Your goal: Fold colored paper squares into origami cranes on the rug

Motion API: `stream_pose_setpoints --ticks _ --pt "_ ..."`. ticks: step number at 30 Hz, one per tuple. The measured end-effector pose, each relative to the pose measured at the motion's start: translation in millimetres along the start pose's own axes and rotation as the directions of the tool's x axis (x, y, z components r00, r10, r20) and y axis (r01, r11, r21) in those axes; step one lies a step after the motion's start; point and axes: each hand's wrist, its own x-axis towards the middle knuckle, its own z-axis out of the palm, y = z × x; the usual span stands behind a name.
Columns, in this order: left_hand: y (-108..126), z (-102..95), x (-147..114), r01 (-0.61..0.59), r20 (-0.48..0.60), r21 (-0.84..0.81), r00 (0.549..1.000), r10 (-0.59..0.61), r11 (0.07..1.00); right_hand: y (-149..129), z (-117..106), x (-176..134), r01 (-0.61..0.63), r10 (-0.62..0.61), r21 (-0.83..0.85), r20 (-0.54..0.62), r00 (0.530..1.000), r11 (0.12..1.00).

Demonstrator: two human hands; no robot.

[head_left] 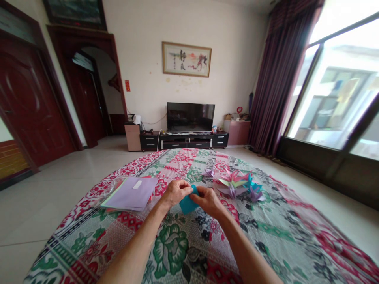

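Observation:
A small piece of folded blue paper (188,205) is held between my hands above the middle of the table. My left hand (177,191) pinches its upper left edge with thumb and fingers. On the other side, my right hand (209,200) grips the upper right part, its fingers closed on the paper. The two hands nearly meet at the top, and the fingers hide part of the folds. Right of my right hand lies a cluster of folded paper cranes (232,191) in purple, green, pink and blue. One purple crane (208,172) sits apart, farther back.
A stack of coloured paper (130,195), purple on top with a white label, lies to the left on the patterned tablecloth (171,249). Beyond the table stand a television (191,117) and a low black cabinet (150,141). A window with dark curtains (276,86) is at the right.

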Motion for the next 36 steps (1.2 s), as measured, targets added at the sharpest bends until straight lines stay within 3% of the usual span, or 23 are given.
stream_pose_setpoints --ticks 6,12,19,27,32,34,36 --pt "2.1 5.9 0.4 -0.025 -0.132 0.154 0.99 0.046 0.988 1.9 1.5 1.0 0.012 -0.014 -0.065 -0.029 1.0 0.998" --pt "1.9 6.1 -0.8 -0.054 -0.118 0.157 0.99 0.073 0.986 0.1 3.6 0.1 0.013 -0.017 -0.091 -0.04 0.999 0.996" --pt "-0.9 -2.6 -3.1 0.009 0.025 -0.063 1.0 -0.008 0.998 -5.5 -1.4 1.0 -0.002 0.004 0.106 -0.018 1.0 0.994" --pt "-3.2 -2.9 -2.4 -0.032 0.043 -0.039 0.999 0.034 0.999 -11.1 -0.9 0.4 -0.03 0.039 0.186 -0.046 0.998 0.982" --pt "0.9 -0.4 -3.3 0.094 0.127 -0.265 0.99 -0.062 0.96 -5.7 -1.9 0.7 -0.066 0.108 0.304 -0.125 0.986 0.951" --pt "4.1 -0.6 -3.3 0.112 0.105 -0.311 0.991 -0.083 0.944 -3.6 -4.1 1.0 -0.078 0.139 0.352 -0.15 0.979 0.933" --pt "6.0 -1.4 -3.0 0.062 -0.009 -0.273 0.998 -0.067 0.96 -3.7 -6.7 1.1 -0.088 0.163 0.393 -0.162 0.973 0.915"
